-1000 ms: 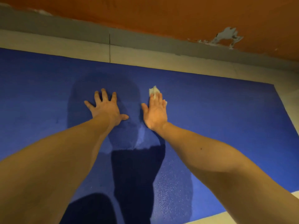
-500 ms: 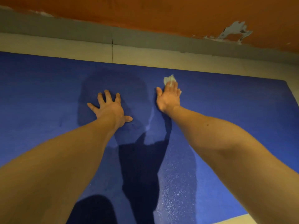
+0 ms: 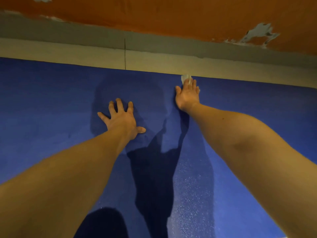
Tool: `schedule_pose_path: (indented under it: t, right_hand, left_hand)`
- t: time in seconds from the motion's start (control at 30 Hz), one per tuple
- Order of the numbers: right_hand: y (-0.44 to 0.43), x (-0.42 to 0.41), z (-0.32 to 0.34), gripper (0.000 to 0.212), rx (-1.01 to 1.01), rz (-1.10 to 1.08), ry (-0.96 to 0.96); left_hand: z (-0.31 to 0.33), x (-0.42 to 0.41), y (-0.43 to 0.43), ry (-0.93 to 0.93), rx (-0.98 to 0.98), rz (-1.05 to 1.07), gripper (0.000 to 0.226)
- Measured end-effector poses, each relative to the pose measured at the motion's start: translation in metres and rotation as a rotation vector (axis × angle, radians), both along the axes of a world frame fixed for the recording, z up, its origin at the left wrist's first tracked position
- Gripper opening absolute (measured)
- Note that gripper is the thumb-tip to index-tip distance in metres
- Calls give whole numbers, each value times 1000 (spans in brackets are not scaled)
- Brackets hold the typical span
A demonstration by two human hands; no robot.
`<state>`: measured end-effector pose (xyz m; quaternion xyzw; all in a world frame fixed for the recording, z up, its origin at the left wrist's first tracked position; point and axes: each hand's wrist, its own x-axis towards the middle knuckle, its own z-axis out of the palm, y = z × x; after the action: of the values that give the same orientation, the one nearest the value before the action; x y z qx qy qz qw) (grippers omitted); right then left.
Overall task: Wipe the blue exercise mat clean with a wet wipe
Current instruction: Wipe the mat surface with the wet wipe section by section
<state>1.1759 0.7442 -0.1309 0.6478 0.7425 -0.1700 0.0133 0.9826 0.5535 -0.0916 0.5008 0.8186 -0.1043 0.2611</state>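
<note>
Head view shows left hand [image 3: 122, 120] spread flat on the mat [image 3: 51, 103], right hand [image 3: 187, 94] pressing the wipe [image 3: 185, 78] with straight fingers.

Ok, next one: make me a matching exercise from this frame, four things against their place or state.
1 left hand
2 right hand
3 wet wipe
4 wall

A orange, paint chipped
B sticks out past fingertips at the far edge of the blue mat
C fingers spread, flat on the mat
D fingers together, pressing the wipe

Pairs: 1-C, 2-D, 3-B, 4-A
</note>
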Motion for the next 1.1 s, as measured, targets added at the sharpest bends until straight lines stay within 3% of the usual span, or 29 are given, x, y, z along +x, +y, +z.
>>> schedule_pose_path:
  t: [0.13,0.23,0.37,0.47,0.53,0.63,0.73,0.87,1.0,1.1]
  right_hand:
    - [-8,-46,8,69,4,1,94]
    - [-23,-81,11,68,29,179,193]
    - [-25,-83,5,69,-9,382,169]
    - [1,-44,9,64,40,140,128]
    - [20,-12,9,72,7,-21,39]
    - [24,-8,9,75,-53,-80,-27]
    - [0,-48,12,72,18,-23,66]
    - [-55,-95,9,73,27,230,151]
    - [-64,-88,3,73,22,410,175]
    - [-41,-49,3,73,39,263,200]
  left_hand:
    - [1,1,1,-6,0,-4,118]
    - [1,1,0,-5,5,-1,117]
    - [0,1,-1,2,19,4,117]
    - [0,0,-2,-11,15,-1,117]
    - [1,1,-1,-11,5,-5,117]
    - [3,1,0,-9,-10,-1,117]
    - [2,1,-1,-8,1,2,116]
    - [0,1,-1,-8,-4,6,116]
    - [-1,0,-2,-15,7,13,116]
    - [-1,-1,-3,-34,14,9,116]
